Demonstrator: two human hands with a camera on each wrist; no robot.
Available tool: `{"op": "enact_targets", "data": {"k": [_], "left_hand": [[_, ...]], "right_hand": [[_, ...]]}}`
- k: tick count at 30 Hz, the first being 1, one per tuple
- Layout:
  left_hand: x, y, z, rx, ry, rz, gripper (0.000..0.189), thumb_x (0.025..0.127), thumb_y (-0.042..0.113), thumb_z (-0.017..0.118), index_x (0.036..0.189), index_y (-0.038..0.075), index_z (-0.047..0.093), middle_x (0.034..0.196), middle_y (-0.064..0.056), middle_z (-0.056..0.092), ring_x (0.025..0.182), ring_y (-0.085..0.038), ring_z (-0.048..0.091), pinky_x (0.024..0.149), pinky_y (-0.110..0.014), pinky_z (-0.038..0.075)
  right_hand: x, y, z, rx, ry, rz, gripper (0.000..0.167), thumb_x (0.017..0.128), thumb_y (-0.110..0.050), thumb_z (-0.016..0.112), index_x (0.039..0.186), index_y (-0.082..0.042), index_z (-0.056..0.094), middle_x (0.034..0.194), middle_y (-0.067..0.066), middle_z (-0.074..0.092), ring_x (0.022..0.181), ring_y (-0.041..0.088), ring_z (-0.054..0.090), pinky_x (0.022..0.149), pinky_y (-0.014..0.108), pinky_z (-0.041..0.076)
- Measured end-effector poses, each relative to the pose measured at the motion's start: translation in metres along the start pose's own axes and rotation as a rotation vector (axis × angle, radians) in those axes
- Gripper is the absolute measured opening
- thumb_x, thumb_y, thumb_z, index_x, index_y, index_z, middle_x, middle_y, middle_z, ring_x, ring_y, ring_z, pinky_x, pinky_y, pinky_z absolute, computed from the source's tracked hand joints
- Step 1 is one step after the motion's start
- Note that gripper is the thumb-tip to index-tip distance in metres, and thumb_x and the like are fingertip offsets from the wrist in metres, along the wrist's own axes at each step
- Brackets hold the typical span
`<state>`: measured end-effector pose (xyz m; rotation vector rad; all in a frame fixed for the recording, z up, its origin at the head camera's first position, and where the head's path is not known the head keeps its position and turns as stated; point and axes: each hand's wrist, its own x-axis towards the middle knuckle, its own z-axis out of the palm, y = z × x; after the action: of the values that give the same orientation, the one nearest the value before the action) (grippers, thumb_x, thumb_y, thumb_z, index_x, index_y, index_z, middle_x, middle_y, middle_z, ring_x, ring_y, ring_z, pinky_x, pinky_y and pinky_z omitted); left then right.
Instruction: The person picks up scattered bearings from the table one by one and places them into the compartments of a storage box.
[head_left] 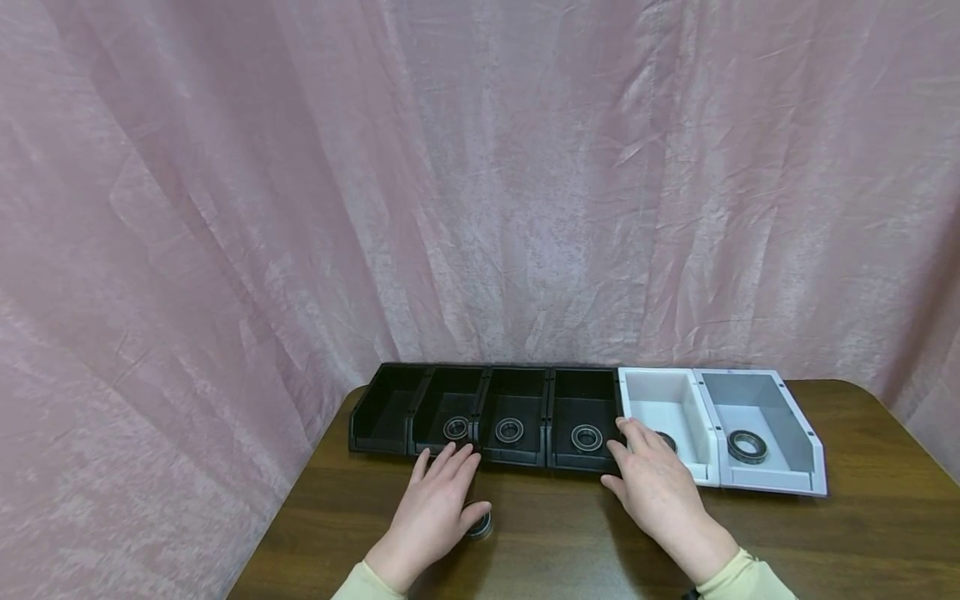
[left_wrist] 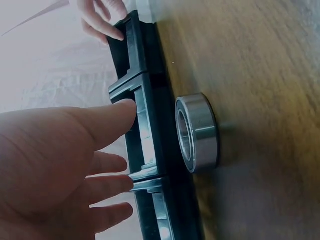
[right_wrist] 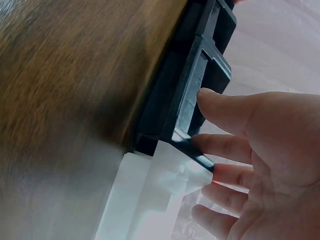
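Note:
My left hand (head_left: pixel 431 508) hovers over the table, fingers spread and holding nothing. Beside its thumb a steel ball bearing (left_wrist: pixel 205 132) lies flat on the wood; in the head view the hand partly covers it. My right hand (head_left: pixel 660 487), fingers loosely bent, is where the last black bin (head_left: pixel 577 392) meets the white bin (head_left: pixel 656 387). Whether its fingertips touch the bin walls I cannot tell. More bearings lie in the black bins, one (head_left: pixel 455 428), another (head_left: pixel 509 431) and a third (head_left: pixel 587 437). A bearing (head_left: pixel 666 442) in the white bin is partly hidden by the right hand.
At the right end of the row stands a grey bin (head_left: pixel 806 450) with a larger bearing (head_left: pixel 747 447) inside. The bins run along the back of the wooden table (head_left: pixel 562 542), side by side. Behind them hangs a pink curtain (head_left: pixel 525 208).

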<state>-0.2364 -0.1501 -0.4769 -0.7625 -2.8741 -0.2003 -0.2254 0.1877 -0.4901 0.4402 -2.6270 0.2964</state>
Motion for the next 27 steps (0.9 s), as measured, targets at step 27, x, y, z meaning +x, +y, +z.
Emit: {"op": "enact_targets", "data": {"k": [27], "left_hand": [[-0.001, -0.002, 0.013, 0.013, -0.042, 0.003, 0.067, 0.098, 0.042, 0.084, 0.151, 0.006, 0.065, 0.161, -0.015, 0.058, 0.152, -0.041, 0.050, 0.122, -0.074, 0.033]], "right_hand": [[0.000, 0.000, 0.001, -0.005, 0.005, -0.001, 0.047, 0.087, -0.026, 0.096, 0.118, 0.004, 0.079, 0.146, 0.026, 0.063, 0.136, 0.046, 0.060, 0.112, 0.057, 0.052]]}}
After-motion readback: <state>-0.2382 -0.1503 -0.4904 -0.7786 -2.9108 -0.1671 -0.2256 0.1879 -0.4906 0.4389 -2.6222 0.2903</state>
